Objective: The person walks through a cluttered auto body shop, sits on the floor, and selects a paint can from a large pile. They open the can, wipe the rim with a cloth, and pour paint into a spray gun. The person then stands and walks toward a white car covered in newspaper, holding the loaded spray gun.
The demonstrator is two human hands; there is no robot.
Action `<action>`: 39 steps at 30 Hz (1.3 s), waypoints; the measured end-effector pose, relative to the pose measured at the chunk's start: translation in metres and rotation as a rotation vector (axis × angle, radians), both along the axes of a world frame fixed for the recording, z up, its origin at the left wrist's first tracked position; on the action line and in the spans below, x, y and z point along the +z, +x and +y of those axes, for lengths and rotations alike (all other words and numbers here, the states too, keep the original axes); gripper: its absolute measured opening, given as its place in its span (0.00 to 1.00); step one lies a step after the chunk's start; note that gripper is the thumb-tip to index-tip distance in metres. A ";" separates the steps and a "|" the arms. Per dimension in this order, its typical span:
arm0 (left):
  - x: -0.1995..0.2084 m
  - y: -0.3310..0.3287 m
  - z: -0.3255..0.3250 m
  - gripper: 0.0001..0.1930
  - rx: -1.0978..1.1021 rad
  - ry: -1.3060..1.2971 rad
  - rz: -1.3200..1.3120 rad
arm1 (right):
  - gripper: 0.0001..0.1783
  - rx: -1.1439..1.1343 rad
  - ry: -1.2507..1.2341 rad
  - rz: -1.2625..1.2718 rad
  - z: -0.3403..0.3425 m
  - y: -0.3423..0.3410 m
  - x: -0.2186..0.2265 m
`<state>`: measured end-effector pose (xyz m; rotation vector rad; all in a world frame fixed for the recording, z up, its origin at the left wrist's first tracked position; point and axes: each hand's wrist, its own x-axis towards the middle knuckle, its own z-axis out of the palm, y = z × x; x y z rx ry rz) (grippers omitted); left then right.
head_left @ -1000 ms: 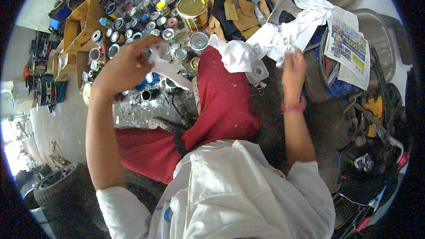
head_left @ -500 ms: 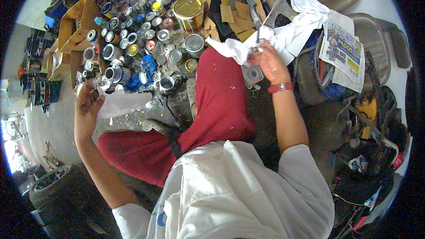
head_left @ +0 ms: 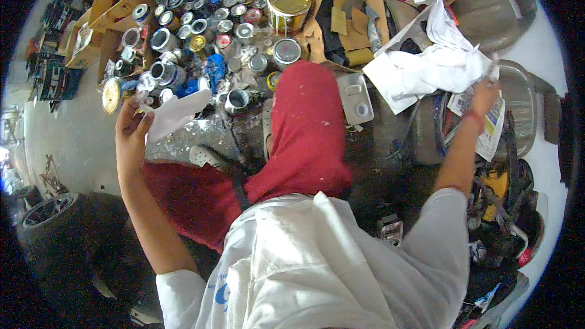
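Note:
My left hand point(head_left: 133, 119) is raised at the left, its fingers closed on the edge of a thin white sheet point(head_left: 177, 116). Whether that sheet is cloth or paper I cannot tell. The sheet stretches out to the right, in front of several paint cans. My right hand point(head_left: 483, 99) is over a newspaper point(head_left: 490, 137) at the right, beside a bunched white cloth point(head_left: 426, 70). Motion smears its fingers, and a blurred thin shape rises from them; I cannot make out what it is or whether they grip the cloth.
Many paint cans point(head_left: 286, 53) crowd the floor ahead, with a large gold-lidded can point(head_left: 289, 1) among them. Beyond my knee stand an open cardboard box point(head_left: 317, 21) and a clear plastic tray point(head_left: 355, 100). Brown chairs point(head_left: 487, 0) line the right; a tire point(head_left: 46, 213) lies left.
My right hand has swung right, from above my knee to the newspaper. The white cloth now lies bunched further right. My left hand still grips the sheet, which has tilted and shifted slightly right.

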<state>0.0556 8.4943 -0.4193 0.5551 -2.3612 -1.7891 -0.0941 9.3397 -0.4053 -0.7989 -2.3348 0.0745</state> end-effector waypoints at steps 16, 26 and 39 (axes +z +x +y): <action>-0.001 -0.023 0.042 0.23 -0.014 0.055 0.025 | 0.23 0.571 -0.236 -0.446 -0.268 0.055 -0.164; 0.067 -0.067 0.079 0.20 -0.163 0.376 0.535 | 0.38 1.639 -0.862 -0.366 -0.556 0.013 -0.033; -0.373 0.005 0.050 0.52 -0.200 0.023 -1.035 | 0.21 0.901 -2.317 0.094 -0.589 -0.058 -0.097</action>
